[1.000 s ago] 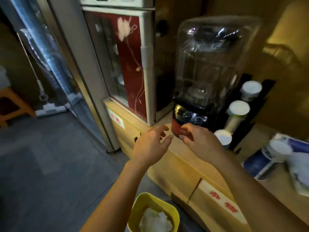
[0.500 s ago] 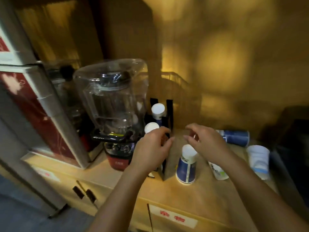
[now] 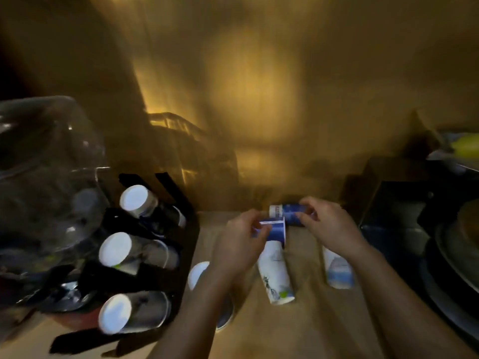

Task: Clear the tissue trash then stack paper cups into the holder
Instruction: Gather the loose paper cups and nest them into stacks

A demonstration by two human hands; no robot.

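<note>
My left hand pinches one blue cup, my right hand grips another blue cup; I should align rims squarely before nesting them.

Wooden counter: black cup holder stood at left; paper cups laid scattered mid-surface, blurred.

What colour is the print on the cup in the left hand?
Blue with a white band at the rim, on the cup in the left hand; the head view shows it.
</note>
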